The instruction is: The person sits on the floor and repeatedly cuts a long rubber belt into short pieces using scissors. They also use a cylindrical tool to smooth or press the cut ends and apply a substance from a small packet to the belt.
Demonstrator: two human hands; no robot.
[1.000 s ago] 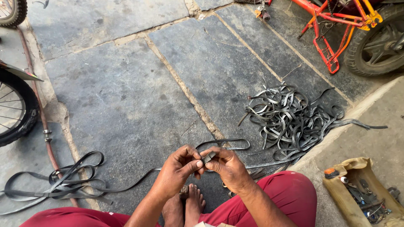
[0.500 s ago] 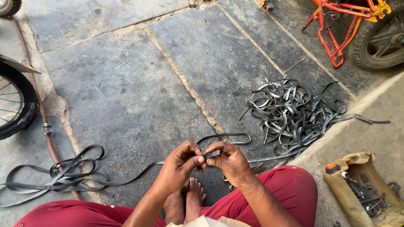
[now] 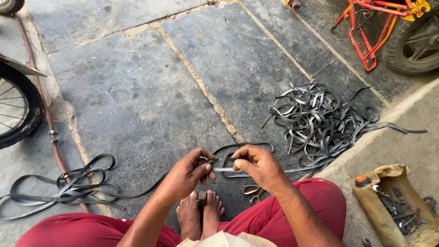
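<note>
Black rubber strip (image 3: pixel 223 169), thin and flat, pulled taut between two bare hands above grey stone-slab floor (image 3: pixel 137 96). Left hand (image 3: pixel 185 176) closed, thumb and fingers pinching one end of strip; right hand (image 3: pixel 258 165) closed likewise on other end, grip tight on both sides. Strip held just above bare feet (image 3: pixel 200 215), knees in red trousers (image 3: pixel 315 201) spread to either side. Brass-handled scissors (image 3: pixel 252 191) lying on floor just beside right knee. Tangled heap of cut black rubber strips (image 3: pixel 320 123) piled to right, near raised concrete step (image 3: pixel 402 137). Longer black rubber loops (image 3: pixel 64 187) trailing along floor to left, near dark bicycle wheel (image 3: pixel 16 107). Tan cloth pouch (image 3: pixel 393 206), open and rectangular, set on step at lower right, small tools inside. Red metal frame (image 3: pixel 366 27) standing at upper right.
</note>
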